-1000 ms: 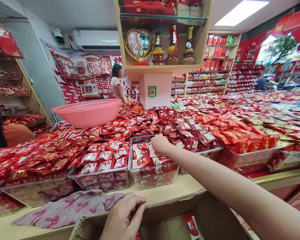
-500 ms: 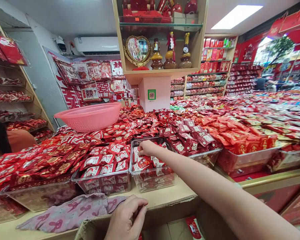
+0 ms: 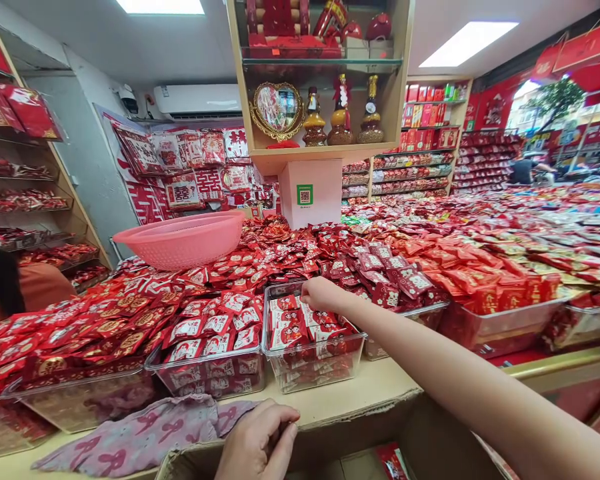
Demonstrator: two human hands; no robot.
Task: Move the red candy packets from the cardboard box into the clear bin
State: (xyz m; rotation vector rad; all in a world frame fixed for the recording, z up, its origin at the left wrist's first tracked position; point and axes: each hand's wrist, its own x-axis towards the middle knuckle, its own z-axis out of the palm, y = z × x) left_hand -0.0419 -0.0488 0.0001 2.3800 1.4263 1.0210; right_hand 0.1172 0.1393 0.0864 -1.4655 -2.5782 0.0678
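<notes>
My right hand (image 3: 323, 293) reaches into a clear plastic bin (image 3: 320, 363) of red and white packets (image 3: 287, 332) with small printed figures. Its fingers curl downward at the bin's far side, their tips mostly hidden, so what they hold cannot be made out. My left hand (image 3: 260, 440) is low in front, by the near rim of an open cardboard box (image 3: 375, 417). Its fingers are curled, thumb tip close to the index finger, and nothing shows in them. Inside the box lies a red packet (image 3: 394, 461).
A pink plastic basket (image 3: 180, 243) rests on heaped red packets. Left of my bin stands another clear bin (image 3: 210, 373) of packets. A patterned cloth (image 3: 135, 437) lies on the counter edge. A shelf cabinet (image 3: 325, 153) rises behind. A person's shoulder (image 3: 45, 287) shows at left.
My right hand has shifted slightly right within the bin, uncovering more packets on the left side. My left hand has stayed nearly in place. The view has tilted up a little.
</notes>
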